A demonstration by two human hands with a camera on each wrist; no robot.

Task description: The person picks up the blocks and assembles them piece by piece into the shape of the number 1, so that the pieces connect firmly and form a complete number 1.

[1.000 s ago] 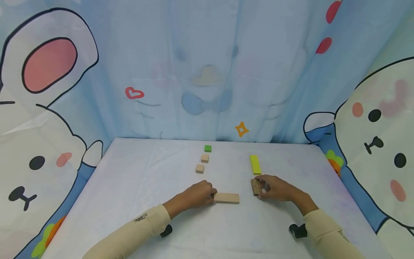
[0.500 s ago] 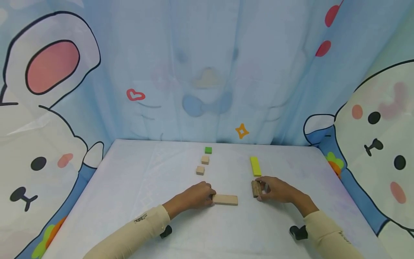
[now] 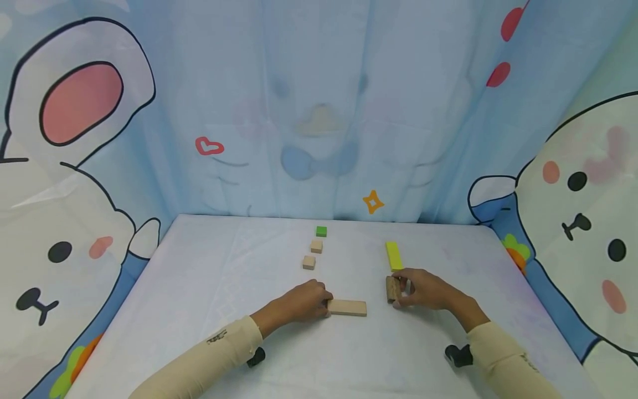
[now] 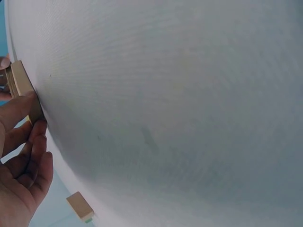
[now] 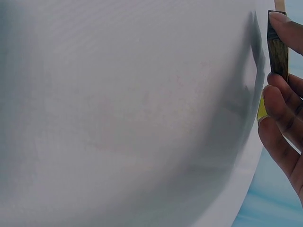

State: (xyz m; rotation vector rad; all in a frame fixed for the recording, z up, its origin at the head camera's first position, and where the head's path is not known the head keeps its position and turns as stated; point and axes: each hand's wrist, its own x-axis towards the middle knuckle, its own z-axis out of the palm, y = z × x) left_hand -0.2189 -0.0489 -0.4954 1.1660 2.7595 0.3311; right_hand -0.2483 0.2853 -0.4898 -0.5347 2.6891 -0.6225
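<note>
In the head view the left hand point(image 3: 305, 301) pinches the left end of a flat, light wooden block point(image 3: 347, 308) lying crosswise on the table. Its thumb and fingers on that block point(image 4: 22, 85) also show in the left wrist view. To the right, the right hand point(image 3: 422, 289) grips a brown, bark-like block point(image 3: 392, 289) between thumb and fingers, just below a yellow block point(image 3: 394, 256). The right wrist view has this dark block point(image 5: 278, 54) upright between thumb and fingertips; whether it touches the table cannot be told.
Two small wooden cubes point(image 3: 309, 262) point(image 3: 316, 246) and a green block point(image 3: 321, 231) form a slanting row behind the left hand. The white-covered table point(image 3: 239, 249) ends at a blue patterned curtain point(image 3: 319, 66). Rabbit pictures flank both sides.
The right hand and the brown block have shifted very slightly left and away from the body. The left hand and its light block have moved slightly left since the earliest frame.
</note>
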